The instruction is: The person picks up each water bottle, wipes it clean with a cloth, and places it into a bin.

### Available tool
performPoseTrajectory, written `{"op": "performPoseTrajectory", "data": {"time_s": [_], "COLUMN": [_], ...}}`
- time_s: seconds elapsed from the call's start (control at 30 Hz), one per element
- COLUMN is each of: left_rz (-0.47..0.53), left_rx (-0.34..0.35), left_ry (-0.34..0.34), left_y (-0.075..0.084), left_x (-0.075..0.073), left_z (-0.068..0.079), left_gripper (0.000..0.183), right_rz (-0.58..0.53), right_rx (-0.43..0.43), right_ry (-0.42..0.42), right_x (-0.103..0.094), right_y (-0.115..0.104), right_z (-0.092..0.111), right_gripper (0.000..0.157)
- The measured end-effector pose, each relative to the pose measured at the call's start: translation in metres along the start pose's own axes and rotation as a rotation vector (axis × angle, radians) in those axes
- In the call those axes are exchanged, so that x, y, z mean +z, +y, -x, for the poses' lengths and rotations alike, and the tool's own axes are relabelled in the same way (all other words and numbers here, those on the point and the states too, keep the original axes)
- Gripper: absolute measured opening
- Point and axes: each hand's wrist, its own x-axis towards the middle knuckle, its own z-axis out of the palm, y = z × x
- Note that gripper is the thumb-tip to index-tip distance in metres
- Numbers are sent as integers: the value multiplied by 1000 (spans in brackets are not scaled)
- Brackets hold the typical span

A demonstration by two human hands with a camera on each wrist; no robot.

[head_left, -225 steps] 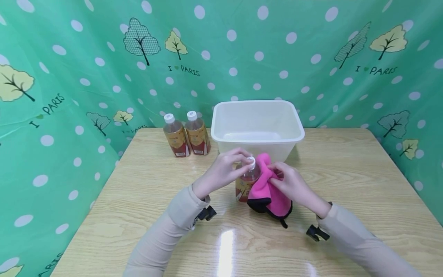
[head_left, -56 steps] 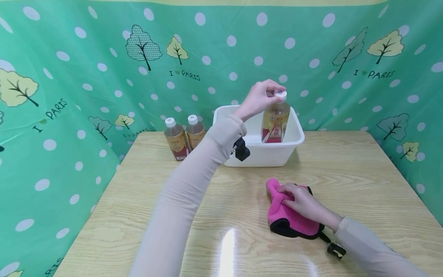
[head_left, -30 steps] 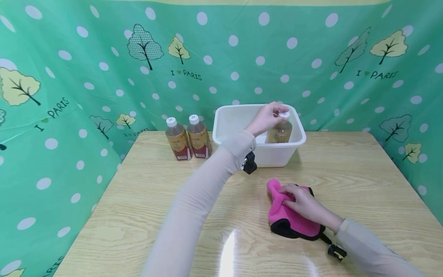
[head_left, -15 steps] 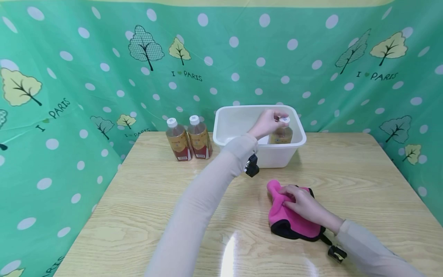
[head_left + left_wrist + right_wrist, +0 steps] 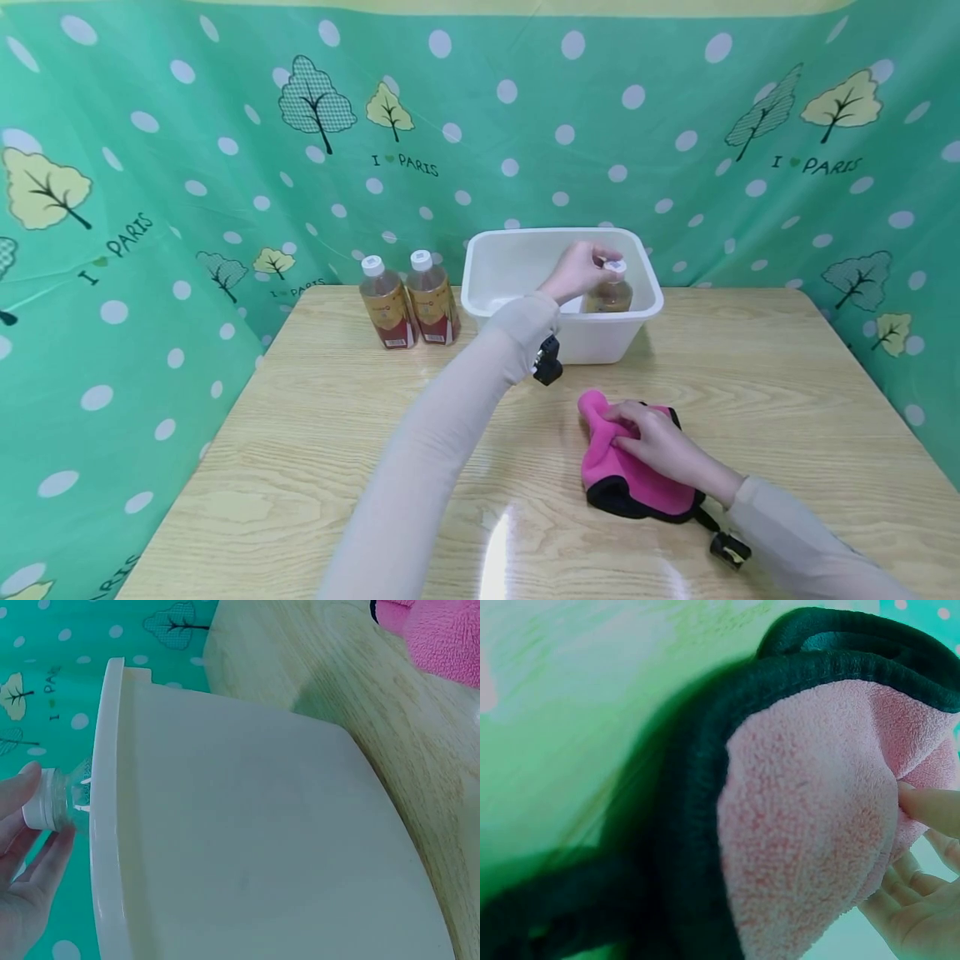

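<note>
My left hand [image 5: 577,271] reaches over the front rim of a white plastic tub [image 5: 588,340] and holds a bottle [image 5: 611,297] by its white cap. The bottle stands upright in the tub's right part, its lower half hidden by the front wall. In the left wrist view, thumb and fingers sit around the cap [image 5: 41,801]. My right hand [image 5: 660,442] pinches a bunched fold of a pink fleecy cloth [image 5: 637,487] with black edging and a black loop. That cloth lies on the table in front of the tub; the right wrist view shows its fluffy surface [image 5: 810,817].
Left of the tub, two more bottles [image 5: 387,310] of amber drink with white caps stand side by side. The wooden table [image 5: 300,450] runs back to a green dotted curtain [image 5: 510,108]. Black camera mounts sit at both wrists.
The left hand has carried the bottle from the table's middle into the tub and lowered it. The right hand and pink cloth moved from beside the bottle down to the right, then stayed still.
</note>
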Motion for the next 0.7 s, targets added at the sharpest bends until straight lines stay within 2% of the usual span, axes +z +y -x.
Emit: {"op": "performPoseTrajectory", "data": {"time_s": [0.43, 0.7], "left_rz": [0, -16], "left_rx": [12, 30], "left_ry": [-3, -26], "left_y": [-1, -1], "left_x": [-1, -7], "left_z": [1, 5], "left_gripper": [32, 34], "right_rz": [11, 2], "right_rx": [3, -4], "right_ry": [-3, 0], "right_x": [0, 0], "right_y": [-1, -2], "right_z": [0, 0], "right_gripper": [26, 25]}}
